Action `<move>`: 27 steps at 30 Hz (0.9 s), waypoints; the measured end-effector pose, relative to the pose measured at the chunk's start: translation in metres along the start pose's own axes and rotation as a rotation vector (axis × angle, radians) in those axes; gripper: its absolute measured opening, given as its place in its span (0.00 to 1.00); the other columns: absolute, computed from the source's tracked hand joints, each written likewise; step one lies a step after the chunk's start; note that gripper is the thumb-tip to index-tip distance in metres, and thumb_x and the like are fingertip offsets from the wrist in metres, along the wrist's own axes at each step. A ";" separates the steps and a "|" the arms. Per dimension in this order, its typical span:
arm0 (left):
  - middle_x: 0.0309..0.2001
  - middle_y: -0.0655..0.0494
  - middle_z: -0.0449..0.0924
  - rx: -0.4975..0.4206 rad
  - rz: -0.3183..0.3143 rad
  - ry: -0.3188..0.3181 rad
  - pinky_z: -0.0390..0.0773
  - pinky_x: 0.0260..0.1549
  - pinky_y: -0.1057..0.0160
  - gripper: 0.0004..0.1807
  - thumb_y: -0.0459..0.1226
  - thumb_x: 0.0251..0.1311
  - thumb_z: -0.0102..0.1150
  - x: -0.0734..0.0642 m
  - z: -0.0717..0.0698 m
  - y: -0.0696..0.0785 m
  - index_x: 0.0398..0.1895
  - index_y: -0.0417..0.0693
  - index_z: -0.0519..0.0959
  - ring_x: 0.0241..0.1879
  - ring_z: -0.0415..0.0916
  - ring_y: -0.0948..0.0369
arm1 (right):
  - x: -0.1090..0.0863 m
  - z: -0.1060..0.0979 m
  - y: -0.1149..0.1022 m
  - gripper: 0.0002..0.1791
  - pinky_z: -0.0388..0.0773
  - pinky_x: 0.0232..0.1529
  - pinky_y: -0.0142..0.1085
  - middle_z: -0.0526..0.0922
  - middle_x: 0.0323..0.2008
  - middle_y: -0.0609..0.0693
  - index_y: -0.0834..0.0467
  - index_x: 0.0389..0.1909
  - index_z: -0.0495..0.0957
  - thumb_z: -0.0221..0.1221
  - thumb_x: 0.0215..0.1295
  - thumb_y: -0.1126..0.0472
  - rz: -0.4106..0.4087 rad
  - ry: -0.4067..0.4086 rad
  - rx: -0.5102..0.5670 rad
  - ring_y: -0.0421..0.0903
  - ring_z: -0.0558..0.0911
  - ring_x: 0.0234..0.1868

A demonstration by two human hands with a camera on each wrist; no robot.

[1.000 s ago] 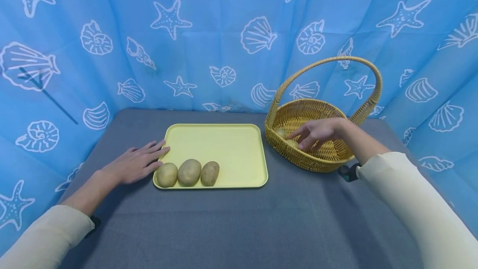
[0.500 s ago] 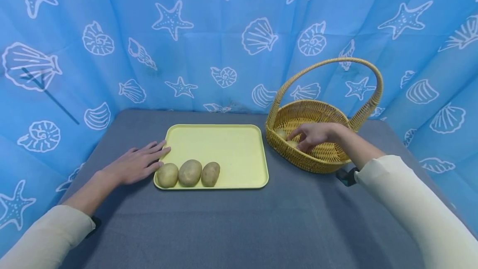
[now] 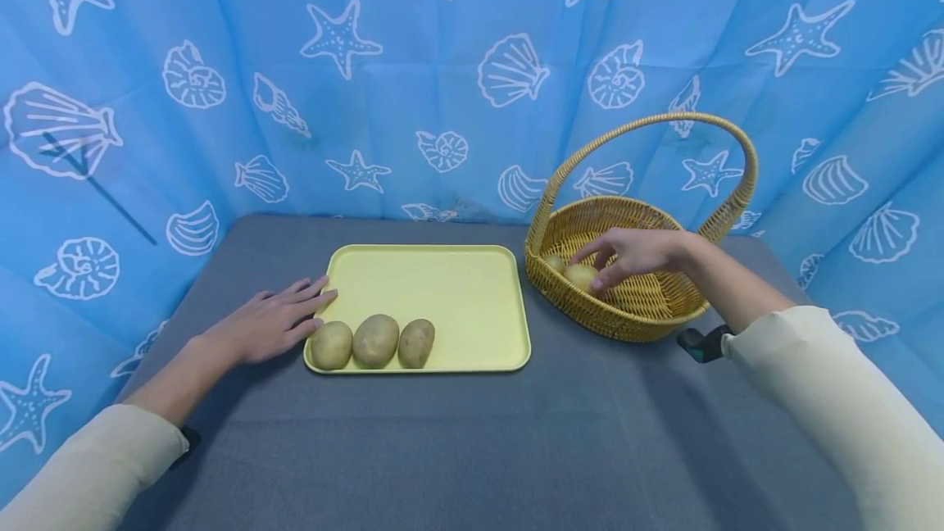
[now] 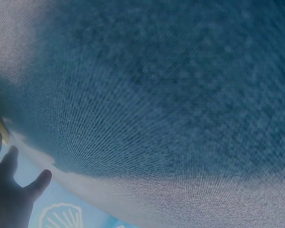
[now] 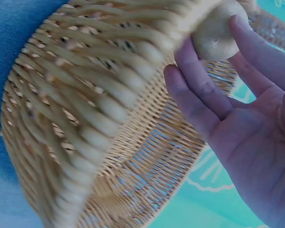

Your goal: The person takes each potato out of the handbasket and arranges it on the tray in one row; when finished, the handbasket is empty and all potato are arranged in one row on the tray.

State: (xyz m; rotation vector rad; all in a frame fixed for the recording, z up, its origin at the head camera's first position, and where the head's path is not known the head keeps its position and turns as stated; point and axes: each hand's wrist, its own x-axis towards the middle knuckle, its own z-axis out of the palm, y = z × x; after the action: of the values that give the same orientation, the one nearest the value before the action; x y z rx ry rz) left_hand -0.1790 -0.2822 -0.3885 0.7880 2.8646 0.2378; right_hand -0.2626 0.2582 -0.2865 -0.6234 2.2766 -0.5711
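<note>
In the head view, my right hand point(image 3: 630, 254) reaches into a wicker basket point(image 3: 590, 316). Its thumb and fingers pinch a potato point(image 3: 580, 278) at the basket's left side; the right wrist view shows that same potato point(image 5: 217, 35) between thumb and fingers, close to the woven rim. A second potato point(image 3: 555, 262) lies behind it in the basket. With fingers spread and fairly straight, my left hand point(image 3: 271, 323) rests at the left edge of a yellow tray point(image 3: 475, 310). Along the tray's front edge sit three potatoes point(image 3: 374, 341) in a row.
The basket's tall arched handle point(image 3: 667, 115) rises over the opening, with my right forearm passing in front of its right foot. A grey cloth covers the table point(image 3: 457, 449). Behind hangs a blue curtain point(image 3: 413, 105) with shells and starfish.
My right hand has risen slightly and its wrist has shifted right, so more of the pinched potato shows. The left hand, tray and basket have stayed in place.
</note>
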 end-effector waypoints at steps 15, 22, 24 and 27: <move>0.77 0.44 0.53 0.009 -0.002 -0.001 0.54 0.61 0.26 0.31 0.53 0.78 0.38 -0.001 0.000 0.001 0.78 0.51 0.59 0.74 0.51 0.39 | -0.018 -0.006 -0.029 0.31 0.74 0.54 0.46 0.80 0.54 0.53 0.59 0.68 0.71 0.65 0.66 0.56 -0.172 0.054 -0.028 0.52 0.77 0.56; 0.77 0.45 0.53 0.013 -0.010 0.000 0.54 0.61 0.26 0.31 0.53 0.78 0.39 -0.001 0.000 0.001 0.78 0.51 0.59 0.74 0.51 0.39 | -0.008 0.008 -0.047 0.29 0.74 0.57 0.48 0.82 0.51 0.50 0.60 0.68 0.72 0.64 0.67 0.58 -0.272 0.016 -0.037 0.52 0.77 0.58; 0.77 0.45 0.53 0.013 -0.010 0.000 0.54 0.61 0.26 0.31 0.53 0.78 0.39 0.000 0.000 0.001 0.78 0.52 0.59 0.74 0.51 0.39 | -0.004 0.013 -0.052 0.28 0.75 0.56 0.48 0.82 0.50 0.50 0.61 0.67 0.72 0.64 0.67 0.59 -0.292 0.002 -0.025 0.52 0.77 0.58; 0.77 0.45 0.53 0.014 -0.010 -0.003 0.54 0.61 0.26 0.31 0.53 0.78 0.39 0.000 0.000 0.001 0.78 0.52 0.59 0.74 0.51 0.39 | 0.003 0.020 -0.059 0.27 0.75 0.57 0.47 0.82 0.48 0.49 0.60 0.66 0.73 0.65 0.67 0.61 -0.333 -0.016 -0.019 0.50 0.78 0.56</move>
State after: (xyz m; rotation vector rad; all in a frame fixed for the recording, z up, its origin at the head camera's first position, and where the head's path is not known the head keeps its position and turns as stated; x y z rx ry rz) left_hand -0.1785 -0.2809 -0.3881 0.7756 2.8698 0.2160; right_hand -0.2342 0.2051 -0.2687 -1.0235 2.1785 -0.6997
